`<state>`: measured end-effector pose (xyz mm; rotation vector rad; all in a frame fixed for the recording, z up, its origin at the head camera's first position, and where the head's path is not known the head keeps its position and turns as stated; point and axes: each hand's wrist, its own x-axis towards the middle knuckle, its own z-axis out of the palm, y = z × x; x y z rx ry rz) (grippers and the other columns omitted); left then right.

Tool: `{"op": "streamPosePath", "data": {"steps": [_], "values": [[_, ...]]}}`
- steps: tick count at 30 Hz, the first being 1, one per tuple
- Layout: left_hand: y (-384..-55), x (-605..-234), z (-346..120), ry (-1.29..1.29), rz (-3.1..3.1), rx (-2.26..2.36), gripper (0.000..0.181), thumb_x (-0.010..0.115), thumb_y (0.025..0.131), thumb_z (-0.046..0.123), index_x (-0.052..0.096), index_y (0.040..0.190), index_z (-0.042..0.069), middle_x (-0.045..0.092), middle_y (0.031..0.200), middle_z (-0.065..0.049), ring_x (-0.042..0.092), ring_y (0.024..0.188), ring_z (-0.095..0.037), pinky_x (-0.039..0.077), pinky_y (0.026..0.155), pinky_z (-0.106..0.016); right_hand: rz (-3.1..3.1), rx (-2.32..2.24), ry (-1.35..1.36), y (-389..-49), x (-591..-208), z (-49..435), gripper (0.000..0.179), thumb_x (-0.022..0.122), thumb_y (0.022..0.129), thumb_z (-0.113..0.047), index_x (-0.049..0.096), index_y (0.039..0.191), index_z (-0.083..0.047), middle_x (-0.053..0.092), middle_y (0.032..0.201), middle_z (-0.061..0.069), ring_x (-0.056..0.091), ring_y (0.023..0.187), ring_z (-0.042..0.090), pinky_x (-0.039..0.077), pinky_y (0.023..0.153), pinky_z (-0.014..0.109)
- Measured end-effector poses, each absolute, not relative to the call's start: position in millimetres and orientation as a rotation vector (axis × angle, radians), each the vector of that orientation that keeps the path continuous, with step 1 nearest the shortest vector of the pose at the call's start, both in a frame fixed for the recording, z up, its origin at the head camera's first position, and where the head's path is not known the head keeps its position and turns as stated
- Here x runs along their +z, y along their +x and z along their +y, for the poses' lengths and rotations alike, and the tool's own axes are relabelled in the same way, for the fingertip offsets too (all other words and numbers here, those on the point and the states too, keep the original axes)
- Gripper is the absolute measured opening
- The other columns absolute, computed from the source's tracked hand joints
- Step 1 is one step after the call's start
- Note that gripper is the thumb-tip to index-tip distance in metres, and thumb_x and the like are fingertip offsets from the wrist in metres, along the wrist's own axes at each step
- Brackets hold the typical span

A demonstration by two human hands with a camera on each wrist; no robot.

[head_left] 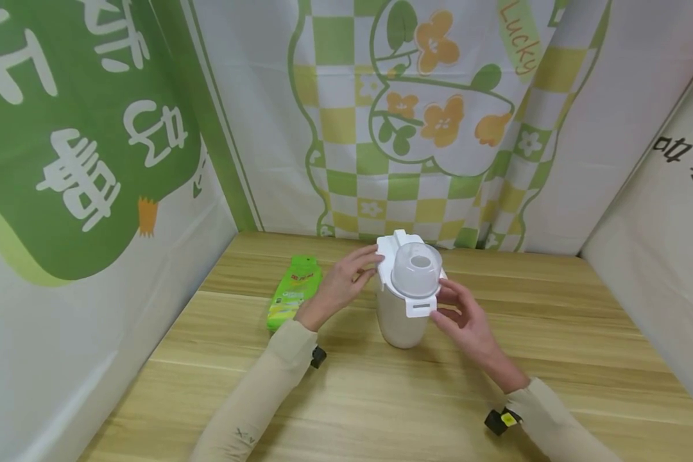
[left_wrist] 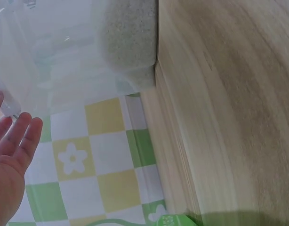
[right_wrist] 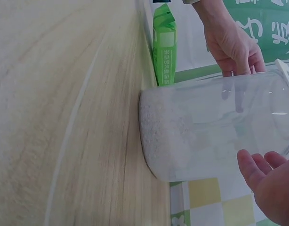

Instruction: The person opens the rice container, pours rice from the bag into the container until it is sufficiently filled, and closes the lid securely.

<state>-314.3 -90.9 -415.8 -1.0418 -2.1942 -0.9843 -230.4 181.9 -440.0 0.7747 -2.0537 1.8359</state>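
A tall see-through storage container [right_wrist: 215, 127] with a white lid [head_left: 388, 247] stands upright on the table. Pale grains [right_wrist: 156, 127] fill its lower part. On the lid sits a clear domed cap [head_left: 417, 269], and a white latch [head_left: 420, 307] juts from the front edge. My left hand [head_left: 346, 282] touches the lid's left side, its fingers loosely bent. At the right front, by the latch, my right hand [head_left: 464, 321] rests thumb and fingertips against the lid's edge. In the right wrist view its fingers [right_wrist: 250, 169] look relaxed beside the container wall.
To the left of the container a green printed packet [head_left: 294, 292] lies on the wooden table [head_left: 358, 410]. A checkered, flowered cloth [head_left: 346, 128] hangs behind the table, and printed cloth walls [head_left: 92, 128] close off the sides.
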Motion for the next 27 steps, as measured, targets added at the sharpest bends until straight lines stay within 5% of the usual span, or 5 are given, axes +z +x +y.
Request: {"op": "streamPosePath", "data": {"steps": [8,15,19,23,27], "values": [[-309.3,-418.8,-91.7,-1.035,-2.172,-0.913,0.034,0.067,0.089,-0.001,0.066,0.123,0.004,0.058,0.138,-0.017,0.070,0.098,-0.023,0.058,0.077,-0.025,-2.056,1.822,0.766,-228.9,-441.1,178.1,0.060,0.063,0.086,0.015,0.042,0.140,0.003,0.058,0.120,0.000,0.060,0.109,0.008,0.055,0.088,0.020],[-295.1,-419.3,-89.9,-1.052,-2.273,-0.935,0.039,0.051,0.100,0.009,0.052,0.138,0.000,0.042,0.151,-0.022,0.068,0.094,-0.020,0.058,0.077,-0.025,-2.077,1.813,0.736,-227.6,-439.9,176.1,0.059,0.064,0.086,0.012,0.043,0.140,0.001,0.058,0.120,0.000,0.061,0.109,0.007,0.056,0.087,0.021],[-287.1,-418.8,-88.1,-1.106,-2.361,-1.040,0.045,0.045,0.103,0.017,0.042,0.146,0.003,0.025,0.161,-0.019,0.060,0.120,-0.026,0.057,0.089,-0.030,-2.072,1.812,0.744,-228.0,-440.2,176.8,0.059,0.064,0.086,0.013,0.042,0.139,0.002,0.058,0.121,-0.001,0.061,0.109,0.006,0.056,0.087,0.021],[-279.3,-417.1,-85.2,-1.096,-2.501,-1.140,0.064,0.044,0.101,0.050,0.031,0.152,0.014,0.004,0.166,-0.013,0.035,0.144,-0.034,0.050,0.101,-0.047,-2.064,1.812,0.764,-229.6,-441.3,178.0,0.059,0.064,0.086,0.014,0.042,0.139,0.003,0.057,0.121,-0.002,0.060,0.110,0.007,0.057,0.087,0.021],[-272.1,-413.5,-79.0,-1.020,-2.643,-1.169,0.097,0.038,0.082,0.084,0.022,0.155,0.023,-0.013,0.166,-0.003,0.020,0.149,-0.038,0.039,0.109,-0.059,-2.060,1.815,0.794,-231.3,-441.1,179.7,0.060,0.062,0.086,0.015,0.040,0.140,0.003,0.056,0.124,-0.003,0.058,0.113,0.006,0.056,0.087,0.021]]}}
